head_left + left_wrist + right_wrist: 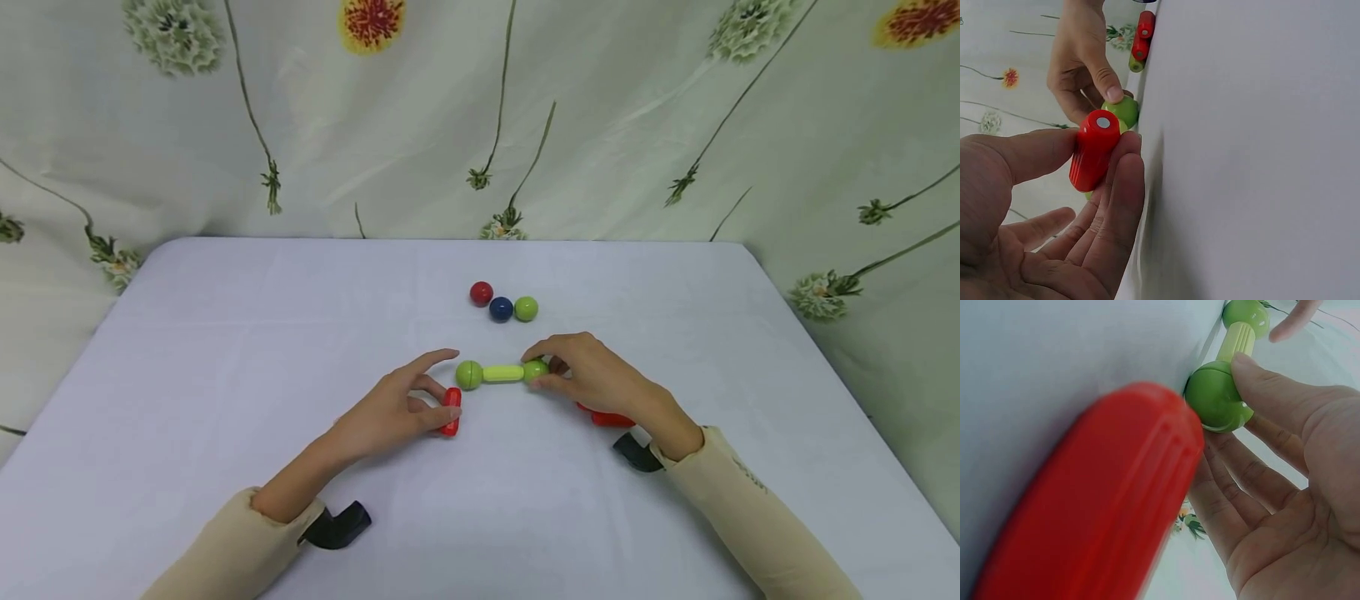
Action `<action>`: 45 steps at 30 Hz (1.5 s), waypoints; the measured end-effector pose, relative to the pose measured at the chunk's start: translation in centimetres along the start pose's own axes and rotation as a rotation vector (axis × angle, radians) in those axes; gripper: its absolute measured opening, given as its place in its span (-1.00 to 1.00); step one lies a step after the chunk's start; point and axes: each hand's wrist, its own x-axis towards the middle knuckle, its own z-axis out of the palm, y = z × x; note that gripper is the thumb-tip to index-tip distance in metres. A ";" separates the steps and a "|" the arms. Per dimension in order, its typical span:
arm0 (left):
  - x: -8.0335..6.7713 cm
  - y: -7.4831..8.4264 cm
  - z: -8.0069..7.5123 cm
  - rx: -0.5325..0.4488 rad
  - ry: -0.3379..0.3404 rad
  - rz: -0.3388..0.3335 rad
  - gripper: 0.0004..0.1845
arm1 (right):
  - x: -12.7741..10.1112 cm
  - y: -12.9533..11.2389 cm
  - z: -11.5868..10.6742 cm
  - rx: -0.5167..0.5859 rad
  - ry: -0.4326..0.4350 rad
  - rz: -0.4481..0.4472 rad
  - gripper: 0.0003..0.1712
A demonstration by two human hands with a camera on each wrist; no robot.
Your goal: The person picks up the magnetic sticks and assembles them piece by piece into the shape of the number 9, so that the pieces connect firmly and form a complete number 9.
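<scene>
Red rod [1092, 156] was faced in smooth plastic, grooved lengthwise, metallic-looking disc [1104, 122] set in end. Green ball [1213, 394] was finished in glossy plastic, yellow-green rod [1237, 342] in ribbed plastic. Counter [262, 333] was covered in matt cloth. Backdrop [420, 125] was formed of creased, faintly shiny sheeting.

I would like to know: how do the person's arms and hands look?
The left hand and the right hand wear no gloves. The left sleeve and the right sleeve are beige; the right one bears a small dark marking. A curved black piece shows at the end of each sleeve.
</scene>
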 end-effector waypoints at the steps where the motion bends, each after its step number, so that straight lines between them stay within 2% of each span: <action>1: 0.2 0.0 0.1 -0.012 -0.005 -0.002 -0.21 | 0.0 0.0 0.0 0.000 0.000 -0.001 -0.62; 10: 1.4 -0.2 0.6 -0.097 -0.033 -0.011 -0.26 | 0.1 0.2 0.1 -0.003 -0.001 -0.021 -0.63; 22: 1.7 0.0 0.7 -0.124 -0.046 -0.030 -0.32 | 0.0 0.1 0.1 0.004 -0.005 -0.020 -0.63; 31: 2.1 -0.1 1.2 -0.056 0.014 -0.051 -0.33 | 0.0 0.1 0.1 -0.003 0.006 -0.022 -0.63; 36: 2.2 -0.1 1.3 -0.056 0.026 -0.051 -0.32 | 0.1 0.0 0.0 -0.008 0.007 -0.020 -0.62; 45: 2.2 -0.3 0.8 -0.162 -0.073 -0.057 -0.33 | 0.1 0.0 0.0 -0.002 -0.001 -0.008 -0.57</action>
